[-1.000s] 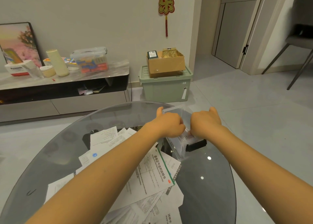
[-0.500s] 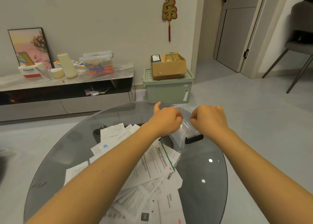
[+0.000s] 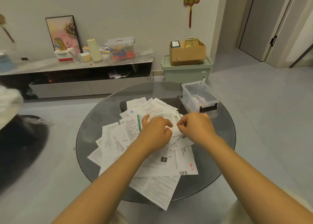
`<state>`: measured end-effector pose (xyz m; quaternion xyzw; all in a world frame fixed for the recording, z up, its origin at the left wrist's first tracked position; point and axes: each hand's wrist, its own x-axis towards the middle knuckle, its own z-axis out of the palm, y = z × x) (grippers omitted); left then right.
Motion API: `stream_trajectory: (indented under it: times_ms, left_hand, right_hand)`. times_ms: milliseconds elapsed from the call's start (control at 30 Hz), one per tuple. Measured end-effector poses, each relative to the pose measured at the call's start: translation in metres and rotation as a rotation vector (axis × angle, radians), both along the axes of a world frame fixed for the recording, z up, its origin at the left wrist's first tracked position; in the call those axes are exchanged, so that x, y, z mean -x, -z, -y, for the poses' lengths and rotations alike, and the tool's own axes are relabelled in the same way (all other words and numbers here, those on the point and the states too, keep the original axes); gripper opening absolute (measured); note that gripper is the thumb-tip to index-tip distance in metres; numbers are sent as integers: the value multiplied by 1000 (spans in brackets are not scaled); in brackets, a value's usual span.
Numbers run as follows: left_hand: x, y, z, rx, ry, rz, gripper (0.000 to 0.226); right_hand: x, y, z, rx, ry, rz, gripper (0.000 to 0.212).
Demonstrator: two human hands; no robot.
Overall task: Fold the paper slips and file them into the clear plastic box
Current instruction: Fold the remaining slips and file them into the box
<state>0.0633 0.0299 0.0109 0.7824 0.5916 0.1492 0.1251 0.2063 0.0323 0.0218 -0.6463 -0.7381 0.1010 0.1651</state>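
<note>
Here your left hand [image 3: 156,129] and right hand [image 3: 194,127] meet over the heap of paper slips [image 3: 135,144] on the round glass counter [image 3: 225,139], fingers curled, both pinching one white slip [image 3: 173,129] between them. The clear plastic box [image 3: 199,95] stands open at the counter's far right edge, just beyond your right hand, with a few folded papers inside.

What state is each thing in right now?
Clear box: lid off, upright at the table's far edge, a few folded slips inside.
Paper pile: loose, unfolded, spread on the glass table.
Left hand: pinching a slip.
Right hand: pinching the same slip.
</note>
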Motion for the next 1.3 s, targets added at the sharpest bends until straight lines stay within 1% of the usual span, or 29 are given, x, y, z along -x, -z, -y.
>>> stream_trajectory:
  times_ms: [67, 167, 267, 400, 467, 533, 700, 800, 900, 933, 1000, 1067, 1100, 1167, 1200, 1267, 1300]
  left_hand:
    - [10, 12, 10, -10, -40, -4, 33]
    - [26, 31, 23, -11, -84, -10, 46]
    - [38, 42, 25, 37, -87, -11, 61]
    - [46, 48, 15, 34, -90, -24, 65]
    - [49, 51, 11, 36, -73, -31, 63]
    - [51, 52, 9, 22, -58, 28, 58]
    - [52, 55, 10, -149, -69, 158, 38]
    - [51, 53, 15, -242, -90, 238, 25]
    - [47, 49, 25, -273, -72, 332, 24]
    - [47, 48, 28, -310, -48, 321, 27]
    - [50, 49, 32, -406, -8, 245, 38]
    - [55, 48, 34, -442, -21, 215, 48]
    - [57, 46, 36, -436, -22, 220, 51]
    - [59, 43, 40, -368, -29, 258, 56]
    - [58, 42, 42, -304, -35, 295, 59]
    - [56, 44, 46, -202, -73, 399, 63]
    - [55, 45, 47, -182, -94, 451, 64]
  right_hand:
    - [4, 10, 5, 39, -28, -18, 21]
    - [11, 26, 7, 99, -80, -51, 27]
    - [18, 41, 1, 66, -144, -54, 37]
    - [22, 53, -8, 38, -185, -21, 43]
    - [24, 57, -10, 58, -190, -18, 43]
    - [26, 59, -12, 60, -198, 9, 43]
    - [31, 62, -12, 21, -216, -3, 44]
    - [31, 65, -9, -58, -223, -69, 34]
    - [29, 65, -1, -123, -221, -76, 23]
    - [28, 65, 1, -115, -221, -103, 20]
    - [23, 61, 9, -19, -207, -262, 14]
    - [14, 61, 14, 92, -182, -396, 11]
    - [9, 62, 16, 119, -178, -410, 12]
    - [0, 62, 18, 181, -166, -477, 12]
    - [-4, 60, 20, 238, -164, -554, 11]
    - [-9, 56, 24, 375, -176, -687, 17]
    - [-11, 56, 25, 421, -180, -715, 19]
